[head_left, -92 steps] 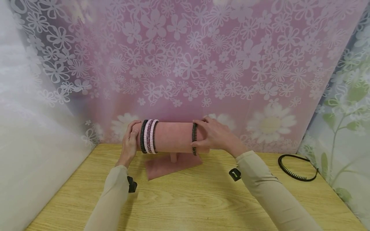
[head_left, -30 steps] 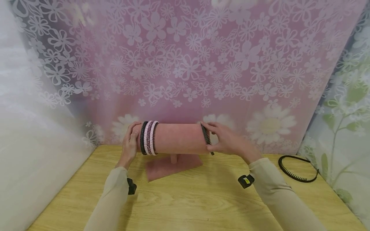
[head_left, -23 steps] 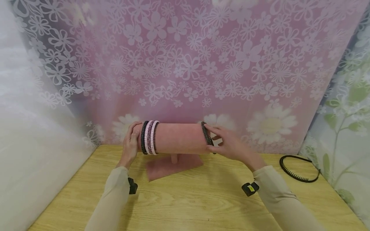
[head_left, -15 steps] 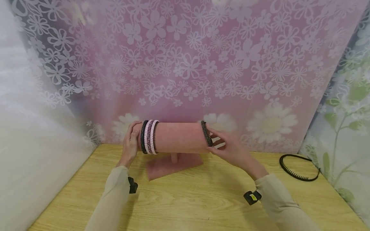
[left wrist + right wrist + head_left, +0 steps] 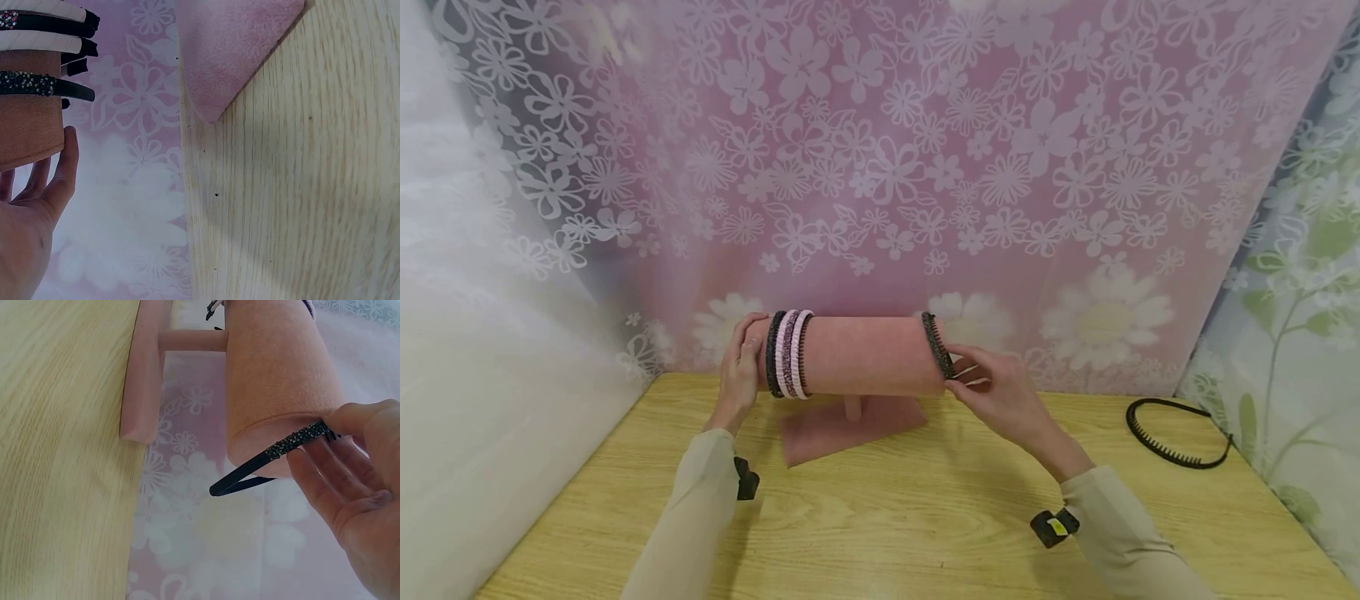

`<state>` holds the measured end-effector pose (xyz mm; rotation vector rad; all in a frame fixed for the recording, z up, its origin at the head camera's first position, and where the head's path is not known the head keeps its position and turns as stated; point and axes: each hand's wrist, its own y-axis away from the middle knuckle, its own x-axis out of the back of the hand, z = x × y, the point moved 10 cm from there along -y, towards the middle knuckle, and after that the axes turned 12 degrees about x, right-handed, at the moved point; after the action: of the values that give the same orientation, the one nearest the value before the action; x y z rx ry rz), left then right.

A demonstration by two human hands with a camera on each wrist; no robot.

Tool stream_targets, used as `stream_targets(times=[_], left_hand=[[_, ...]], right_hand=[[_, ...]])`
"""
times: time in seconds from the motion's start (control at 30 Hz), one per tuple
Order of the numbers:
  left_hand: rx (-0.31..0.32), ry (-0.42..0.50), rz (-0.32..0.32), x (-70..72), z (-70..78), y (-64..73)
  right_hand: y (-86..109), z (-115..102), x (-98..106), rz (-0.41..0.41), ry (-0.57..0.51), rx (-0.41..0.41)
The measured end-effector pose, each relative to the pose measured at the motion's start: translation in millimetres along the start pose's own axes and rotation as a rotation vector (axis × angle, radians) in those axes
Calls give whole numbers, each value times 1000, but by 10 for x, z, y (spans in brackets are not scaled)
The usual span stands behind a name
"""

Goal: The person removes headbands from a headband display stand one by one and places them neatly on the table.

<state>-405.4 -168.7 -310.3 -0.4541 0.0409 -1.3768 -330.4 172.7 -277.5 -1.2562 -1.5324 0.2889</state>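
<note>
A pink plush headband stand (image 5: 865, 357) has a horizontal roll above a flat base. My left hand (image 5: 737, 375) grips the roll's left end, thumb in front and fingers over the top. Several headbands (image 5: 787, 354), dark glittery and pale pink, sit side by side near that hand. My right hand (image 5: 1000, 392) pinches a black headband (image 5: 937, 346) with dark glitter, tilted at the roll's right end. In the right wrist view this headband (image 5: 297, 439) crosses the roll's end face, its bare black tips hanging past the edge.
Another black toothed headband (image 5: 1176, 433) lies at the right of the wooden table (image 5: 880, 517). A pink floral curtain (image 5: 880, 167) hangs right behind the stand, with a white sheet (image 5: 497, 350) on the left and a green leafy sheet (image 5: 1300, 333) on the right.
The right hand has moved right with the glittery black headband, from around the roll to its right end. The headband now tilts, and the fingers hold it lower. The left hand stays put.
</note>
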Motion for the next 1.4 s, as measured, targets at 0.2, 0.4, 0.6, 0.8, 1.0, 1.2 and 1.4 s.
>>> stream_targets(times=[0.2,0.4,0.6,0.8,1.0,1.2,1.4], left_hand=[[1,1,-2,-13,-15,-19],[-5,1,5,-21,-19,-31],[8,-9,15,-18,-33,-29],[16,-15,24,-16,-36,-28],[14,-15,28,0,-33,-18],[-1,-4,14,7,-2,2],[25,-20,19,9,-29,1]], right_hand=[[3,38,2,1,-5,-19],[12,60,11,2,23,-21],[45,82,35,13,54,-39],[120,124,99,21,73,-82],[208,143,172,20,113,-103],[318,118,261,35,162,-97],[460,165,338,35,207,-113]])
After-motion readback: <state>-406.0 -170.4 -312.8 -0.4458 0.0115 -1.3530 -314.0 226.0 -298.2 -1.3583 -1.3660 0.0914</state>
